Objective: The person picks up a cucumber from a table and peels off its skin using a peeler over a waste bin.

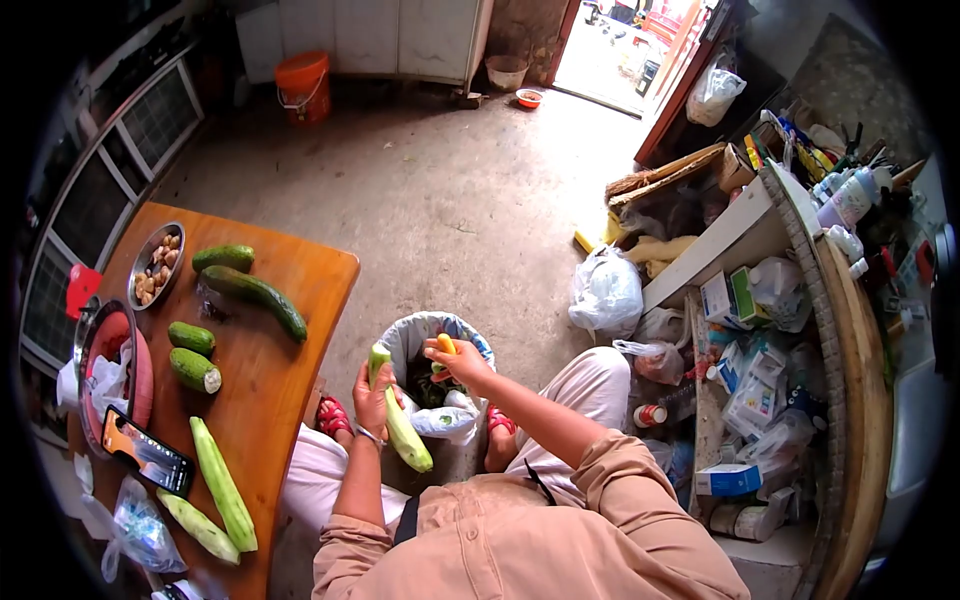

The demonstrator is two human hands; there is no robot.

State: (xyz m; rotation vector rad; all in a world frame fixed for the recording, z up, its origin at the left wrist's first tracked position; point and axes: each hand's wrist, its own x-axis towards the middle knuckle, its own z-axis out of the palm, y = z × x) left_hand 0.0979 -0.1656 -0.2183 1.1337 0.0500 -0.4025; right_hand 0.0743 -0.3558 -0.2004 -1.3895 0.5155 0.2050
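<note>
My left hand (pixel 371 402) is closed around a pale green, mostly peeled cucumber (pixel 408 442), which slants down toward my lap. In my right hand (pixel 462 364) is a peeler (pixel 446 344) with an orange handle; its blade is hidden from me. Both hands are above the near side of a lined waste bin (pixel 404 334) between my feet, with dark scraps and a plastic bag inside. On the wooden table at my left lie two peeled cucumbers (pixel 222 484) and several unpeeled dark green cucumbers (pixel 256 298), one showing a cut end.
On the table (pixel 290 400) are a bowl of brown pieces (pixel 158 265), a red basin (pixel 125 370), a phone (pixel 147 452) and a plastic bag (pixel 143 522). Cluttered shelves (pixel 745 370) stand at my right. An orange bucket (pixel 303 88) is by the far cabinets.
</note>
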